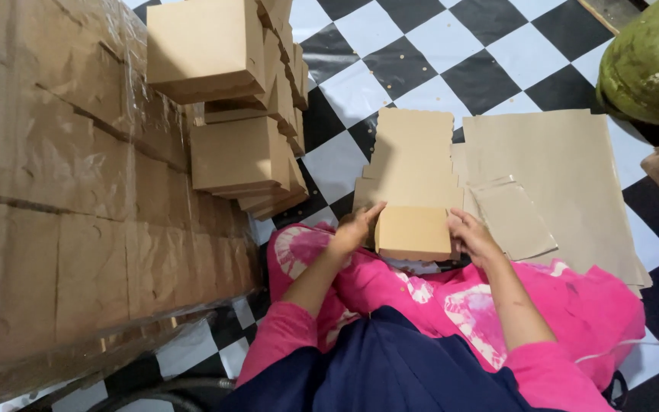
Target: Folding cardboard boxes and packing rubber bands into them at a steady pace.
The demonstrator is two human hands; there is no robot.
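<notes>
A half-folded box of brown card sits on the person's lap, over pink cloth, its unfolded flap reaching away onto the checked floor. The left hand presses against the box's left side, fingers curled around the edge; the right hand grips the right side the same way. Just right of the box lies a pile of flat card sheets. To the far left, finished boxes are stacked in leaning columns, beside large wrapped bundles of card under clear plastic. A green round thing sits at the far right corner.
</notes>
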